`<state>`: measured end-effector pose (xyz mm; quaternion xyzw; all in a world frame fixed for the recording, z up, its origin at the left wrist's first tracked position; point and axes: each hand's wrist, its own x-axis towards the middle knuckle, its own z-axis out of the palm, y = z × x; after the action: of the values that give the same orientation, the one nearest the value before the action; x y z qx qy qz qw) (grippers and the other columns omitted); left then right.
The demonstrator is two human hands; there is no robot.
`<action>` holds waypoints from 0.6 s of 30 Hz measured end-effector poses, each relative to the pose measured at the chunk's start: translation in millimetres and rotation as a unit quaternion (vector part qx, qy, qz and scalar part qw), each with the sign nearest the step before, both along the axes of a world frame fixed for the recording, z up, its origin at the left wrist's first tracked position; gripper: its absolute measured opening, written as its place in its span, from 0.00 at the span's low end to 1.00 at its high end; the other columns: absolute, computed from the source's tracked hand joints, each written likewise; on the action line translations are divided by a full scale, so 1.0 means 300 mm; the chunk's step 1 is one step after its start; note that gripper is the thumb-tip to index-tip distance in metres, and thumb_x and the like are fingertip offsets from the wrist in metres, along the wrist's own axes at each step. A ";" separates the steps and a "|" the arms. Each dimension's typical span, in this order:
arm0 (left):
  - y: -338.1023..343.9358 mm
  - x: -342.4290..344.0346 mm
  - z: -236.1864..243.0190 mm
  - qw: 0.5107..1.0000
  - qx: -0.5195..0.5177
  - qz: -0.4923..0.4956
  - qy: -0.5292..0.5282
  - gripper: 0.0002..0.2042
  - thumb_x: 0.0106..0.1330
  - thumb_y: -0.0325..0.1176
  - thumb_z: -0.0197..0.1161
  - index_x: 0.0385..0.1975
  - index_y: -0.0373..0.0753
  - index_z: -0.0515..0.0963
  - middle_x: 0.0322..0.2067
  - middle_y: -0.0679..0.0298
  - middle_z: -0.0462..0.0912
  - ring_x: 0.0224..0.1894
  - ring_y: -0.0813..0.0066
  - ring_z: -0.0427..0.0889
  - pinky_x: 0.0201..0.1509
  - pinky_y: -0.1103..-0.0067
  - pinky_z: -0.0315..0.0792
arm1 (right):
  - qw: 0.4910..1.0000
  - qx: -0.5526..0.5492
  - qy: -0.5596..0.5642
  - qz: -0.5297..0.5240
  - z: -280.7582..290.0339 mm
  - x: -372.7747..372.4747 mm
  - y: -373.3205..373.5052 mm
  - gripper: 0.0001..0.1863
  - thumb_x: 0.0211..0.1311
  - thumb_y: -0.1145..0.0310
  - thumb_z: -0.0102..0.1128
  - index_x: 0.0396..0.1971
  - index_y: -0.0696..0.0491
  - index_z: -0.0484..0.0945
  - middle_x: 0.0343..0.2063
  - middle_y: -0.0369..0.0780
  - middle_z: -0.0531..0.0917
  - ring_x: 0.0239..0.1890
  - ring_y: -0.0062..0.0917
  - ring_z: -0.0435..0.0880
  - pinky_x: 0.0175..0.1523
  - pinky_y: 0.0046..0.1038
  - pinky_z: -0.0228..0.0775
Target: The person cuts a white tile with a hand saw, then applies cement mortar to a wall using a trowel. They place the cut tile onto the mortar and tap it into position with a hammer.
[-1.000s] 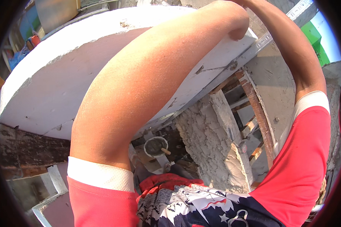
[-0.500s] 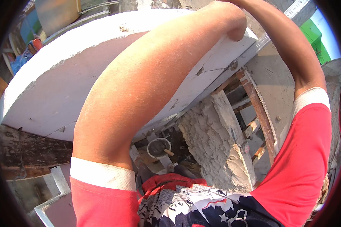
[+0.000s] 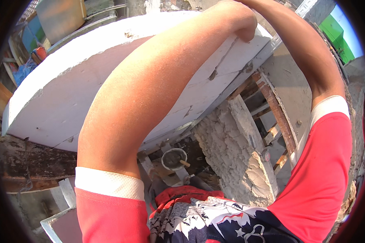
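My left arm reaches up across the white block wall (image 3: 40, 109). At its far end, beside the wall's top edge, a small part of my left hand (image 3: 247, 32) shows, bent downward. Its fingers are hidden, so whether it holds anything cannot be told. My right arm curves up along the right side and meets the far end of the left arm at the top edge of the picture. The right hand itself is out of view. A metal straightedge or channel (image 3: 276, 40) runs along the wall's right end, close to my hands.
Far below, by my legs, stands a round bucket (image 3: 163, 160) with grey mix and a wooden-handled tool (image 3: 184, 163). A rough mortared wall (image 3: 221, 141) rises right of it, beside a brick-edged opening with timbers (image 3: 273, 109). A dark wooden board (image 3: 32, 162) lies at left.
The view has shifted slightly, so the wall and bucket sit a little differently. My left hand has moved slightly left in the picture; both arms keep nearly the same pose.
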<state>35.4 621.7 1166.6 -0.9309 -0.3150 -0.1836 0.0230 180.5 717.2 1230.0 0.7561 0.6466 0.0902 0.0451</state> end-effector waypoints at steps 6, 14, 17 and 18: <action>0.064 0.010 -0.043 0.997 0.066 -0.030 0.011 0.15 0.54 0.41 0.71 0.36 0.39 0.91 0.36 0.49 0.91 0.40 0.52 0.91 0.45 0.62 0.84 | 0.981 0.144 -0.057 0.113 0.126 -0.028 -0.307 0.17 0.71 0.64 0.58 0.53 0.56 0.84 0.46 0.49 0.89 0.54 0.40 0.87 0.57 0.43 0.76; 0.010 -0.133 0.033 0.994 -0.077 0.074 0.003 0.45 0.51 0.59 0.78 0.66 0.35 0.78 0.53 0.41 0.86 0.50 0.42 0.89 0.58 0.58 0.82 | 0.885 0.405 0.185 0.135 -0.020 0.092 -0.708 0.24 0.77 0.61 0.55 0.65 0.60 0.74 0.56 0.54 0.84 0.59 0.41 0.82 0.66 0.41 0.72; 0.019 -0.160 0.037 0.988 -0.152 0.020 -0.023 0.37 0.56 0.57 0.75 0.57 0.31 0.84 0.47 0.40 0.88 0.48 0.46 0.89 0.56 0.58 0.82 | 0.876 0.406 0.218 0.140 -0.055 0.094 -0.911 0.26 0.77 0.60 0.53 0.66 0.61 0.73 0.46 0.53 0.87 0.50 0.40 0.86 0.60 0.39 0.75; 0.003 -0.154 0.037 0.986 -0.165 0.014 -0.021 0.35 0.57 0.57 0.75 0.55 0.31 0.86 0.46 0.41 0.88 0.47 0.47 0.89 0.55 0.58 0.82 | 0.875 0.413 0.212 0.141 -0.061 0.108 -0.948 0.26 0.77 0.60 0.53 0.66 0.61 0.73 0.44 0.53 0.88 0.48 0.39 0.87 0.59 0.39 0.76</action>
<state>-10.8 622.6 1177.6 -0.9133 -0.3546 -0.1479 -0.1351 212.9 432.9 1211.6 0.6078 0.6443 0.1921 -0.4225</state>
